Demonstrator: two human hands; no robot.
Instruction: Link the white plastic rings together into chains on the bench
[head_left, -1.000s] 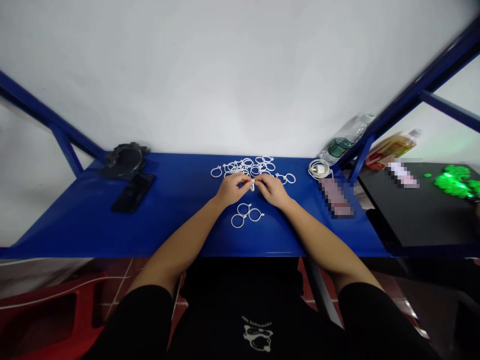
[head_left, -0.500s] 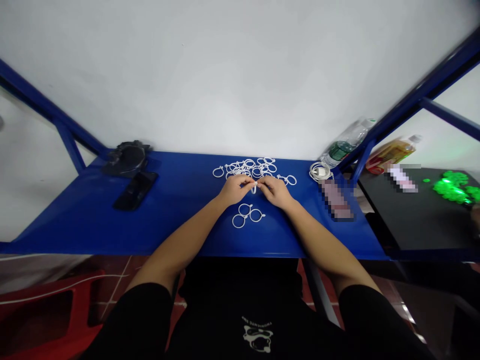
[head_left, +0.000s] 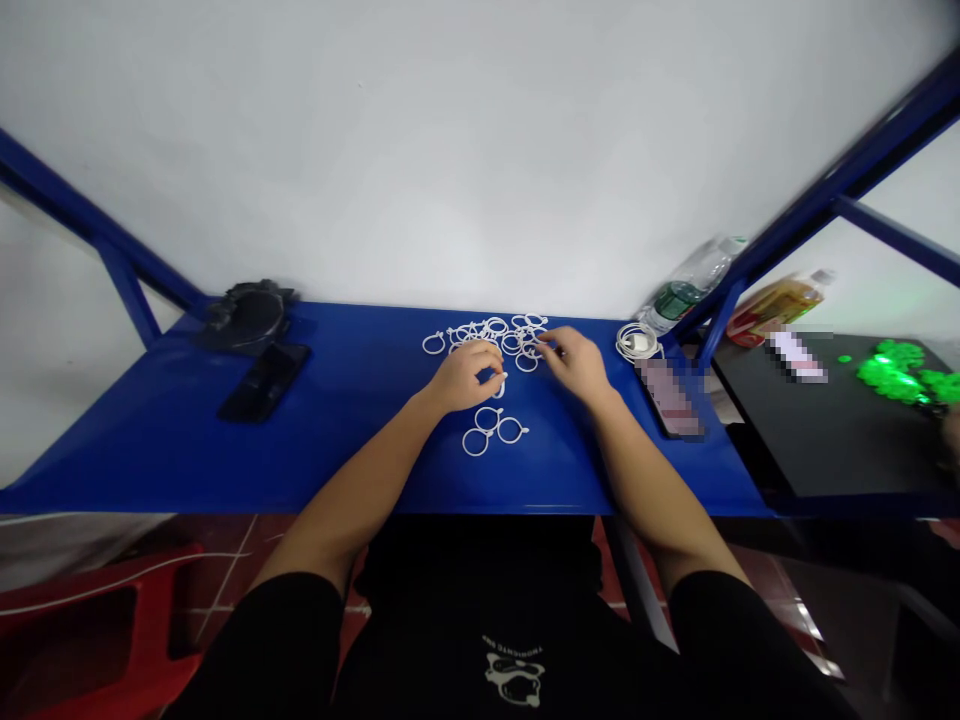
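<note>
My left hand (head_left: 466,378) pinches a white curtain ring (head_left: 500,387) between thumb and fingertips, and the ring hangs nearly edge-on. At the right side of a heap of white curtain rings (head_left: 471,330), my right hand (head_left: 577,362) has its thumb and forefinger slightly apart. Those fingertips are close beside a loose ring (head_left: 527,362); whether they touch it is hard to see. Three rings, one of them this ring (head_left: 475,442), lie grouped on the blue table (head_left: 360,440) nearer my body. My left hand covers part of the heap.
Toward the left are a black phone (head_left: 264,383) and a dark crumpled object (head_left: 251,312). A coiled white cable (head_left: 637,343), a blurred-out phone (head_left: 670,398) and a clear bottle (head_left: 694,285) are on the right. Blue frame bars (head_left: 131,285) rise at both sides.
My right hand has let go of the ring both hands were holding and moved right and slightly away, to the heap. The left hand keeps that ring and has shifted slightly left.
</note>
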